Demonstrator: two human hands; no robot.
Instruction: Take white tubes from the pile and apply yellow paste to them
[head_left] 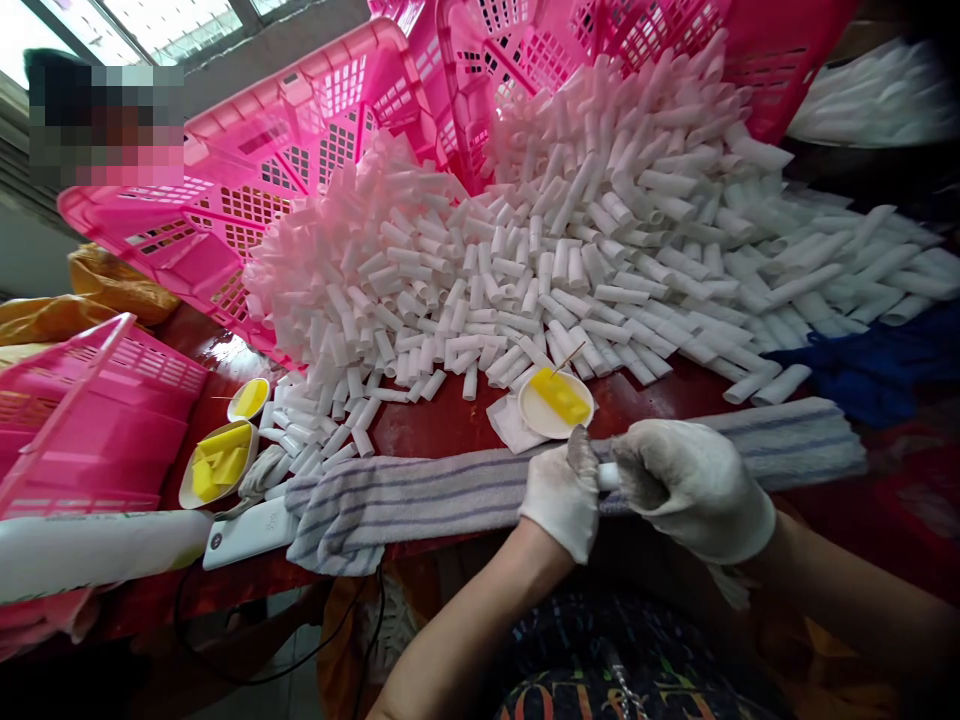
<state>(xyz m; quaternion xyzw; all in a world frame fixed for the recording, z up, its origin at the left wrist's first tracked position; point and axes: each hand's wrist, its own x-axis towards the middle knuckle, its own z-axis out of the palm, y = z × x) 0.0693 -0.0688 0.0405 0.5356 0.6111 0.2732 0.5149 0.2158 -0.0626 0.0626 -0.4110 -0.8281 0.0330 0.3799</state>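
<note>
where white tubes [570, 250] spill, red table [450, 420], pink crates [300, 170]

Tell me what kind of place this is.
Probably a small hand-assembly workshop: a huge heap of identical white tubes spills from pink crates over a red table, and gloved hands work one piece beside a dish of yellow paste.

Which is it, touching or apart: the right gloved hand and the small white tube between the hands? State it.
Touching. The head view shows the right hand closed around one end of the white tube, with the left hand on the other end.

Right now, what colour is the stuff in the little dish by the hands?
Yellow, in a white dish; the head view shows it clearly.
</note>
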